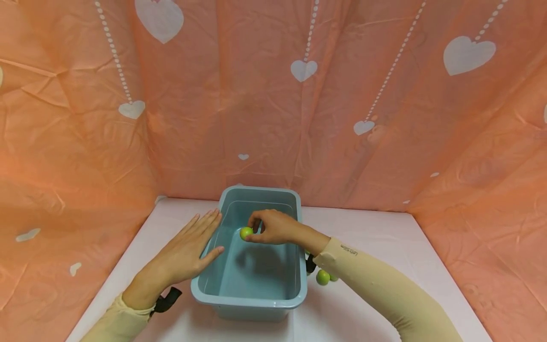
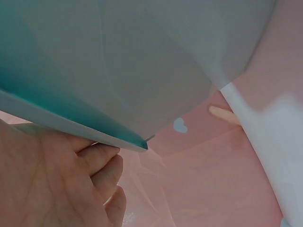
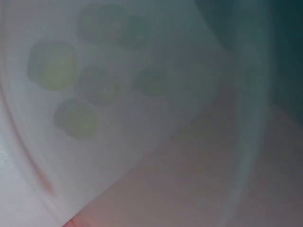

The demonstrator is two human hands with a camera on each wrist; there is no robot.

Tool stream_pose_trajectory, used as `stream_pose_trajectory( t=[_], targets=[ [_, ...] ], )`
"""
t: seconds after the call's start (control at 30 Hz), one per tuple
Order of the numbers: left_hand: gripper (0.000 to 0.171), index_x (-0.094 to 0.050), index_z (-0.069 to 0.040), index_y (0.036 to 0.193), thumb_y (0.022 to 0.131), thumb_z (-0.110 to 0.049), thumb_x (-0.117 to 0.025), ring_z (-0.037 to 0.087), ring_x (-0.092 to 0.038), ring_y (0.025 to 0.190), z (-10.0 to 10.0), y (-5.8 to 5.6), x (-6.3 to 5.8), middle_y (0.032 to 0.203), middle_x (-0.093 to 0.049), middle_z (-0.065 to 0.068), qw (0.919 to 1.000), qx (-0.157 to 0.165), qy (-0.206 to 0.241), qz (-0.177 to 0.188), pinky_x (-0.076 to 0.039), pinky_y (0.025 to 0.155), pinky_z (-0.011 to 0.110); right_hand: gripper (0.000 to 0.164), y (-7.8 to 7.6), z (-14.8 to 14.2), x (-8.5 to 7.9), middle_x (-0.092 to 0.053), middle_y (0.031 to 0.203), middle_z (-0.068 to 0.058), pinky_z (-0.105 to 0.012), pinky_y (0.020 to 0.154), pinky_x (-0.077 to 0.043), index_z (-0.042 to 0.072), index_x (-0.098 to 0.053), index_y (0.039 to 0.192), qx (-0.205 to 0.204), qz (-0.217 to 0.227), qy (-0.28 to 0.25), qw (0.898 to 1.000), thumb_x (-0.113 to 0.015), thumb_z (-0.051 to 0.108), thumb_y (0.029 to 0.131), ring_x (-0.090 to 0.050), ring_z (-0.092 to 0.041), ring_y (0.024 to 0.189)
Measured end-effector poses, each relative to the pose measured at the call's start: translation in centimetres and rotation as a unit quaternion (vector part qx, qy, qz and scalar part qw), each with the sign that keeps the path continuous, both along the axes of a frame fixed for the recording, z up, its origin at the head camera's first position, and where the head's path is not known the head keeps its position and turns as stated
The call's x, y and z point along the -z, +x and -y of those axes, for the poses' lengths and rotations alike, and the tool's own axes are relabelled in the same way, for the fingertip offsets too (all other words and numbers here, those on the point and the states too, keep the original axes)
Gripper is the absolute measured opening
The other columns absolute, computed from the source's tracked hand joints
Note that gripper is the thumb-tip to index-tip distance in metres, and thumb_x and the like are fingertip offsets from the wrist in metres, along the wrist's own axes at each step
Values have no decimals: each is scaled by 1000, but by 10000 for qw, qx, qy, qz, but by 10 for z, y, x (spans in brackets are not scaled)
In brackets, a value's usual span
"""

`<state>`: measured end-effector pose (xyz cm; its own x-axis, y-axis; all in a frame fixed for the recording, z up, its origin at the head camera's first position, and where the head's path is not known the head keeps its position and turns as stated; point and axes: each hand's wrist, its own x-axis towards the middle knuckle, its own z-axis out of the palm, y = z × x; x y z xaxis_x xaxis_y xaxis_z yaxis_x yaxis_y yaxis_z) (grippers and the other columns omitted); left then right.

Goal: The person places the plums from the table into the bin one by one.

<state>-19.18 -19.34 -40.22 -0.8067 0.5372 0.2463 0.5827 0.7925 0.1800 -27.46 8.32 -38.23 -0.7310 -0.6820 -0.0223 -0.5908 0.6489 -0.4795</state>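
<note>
A blue-grey plastic basin [image 1: 248,301] stands on the white table. Over its inside, my right hand [image 1: 275,227] pinches a small round green fruit [image 1: 245,232], like a lime, between thumb and fingers. My left hand [image 1: 185,254] lies along the basin's left rim, fingers straight and palm down. In the left wrist view the left hand [image 2: 52,175] touches the rim [image 2: 71,125] from outside. More green fruits [image 1: 323,277] lie right of the basin, partly hidden under the right forearm. The hazy right wrist view shows several of these fruits [image 3: 59,68] grouped together; the right fingers are hidden there.
Orange cloth [image 1: 256,118] with white hearts hangs behind and on both sides of the white table [image 1: 376,232]. A black strap [image 1: 165,300] sits at the left wrist. The basin's walls rise on all sides of the space below the right hand.
</note>
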Motion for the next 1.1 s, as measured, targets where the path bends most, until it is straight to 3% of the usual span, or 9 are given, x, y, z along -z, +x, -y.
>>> stream_pose_trajectory(
  t=[0.43, 0.73, 1.1],
  targets=[
    [78, -32, 5, 166, 109, -42, -60, 37, -26, 162, 0, -1, 1, 173, -32, 20, 10000, 34, -51, -48, -21, 131, 59, 29, -2, 1, 7, -78, 107, -2, -32, 79, -57, 19, -76, 109, 143, 128, 465, 9987, -83, 43, 95, -65, -8, 87],
    [78, -32, 5, 166, 109, -41, -60, 39, -28, 161, 0, -1, 2, 173, -32, 20, 9999, 24, -72, -110, -22, 130, 59, 27, -2, 4, 7, -76, 103, 5, -37, 85, -56, 22, -76, 108, 318, 131, 767, 9965, -84, 43, 93, -64, -12, 95],
    [78, -33, 5, 166, 109, -40, -62, 38, -28, 161, -1, 1, 1, 173, -33, 20, 9999, -4, -57, -111, -22, 130, 59, 29, -3, 4, 14, -75, 104, 5, -37, 85, -56, 21, -76, 112, 224, -41, 1010, 9946, -83, 44, 94, -63, -12, 97]
  ],
)
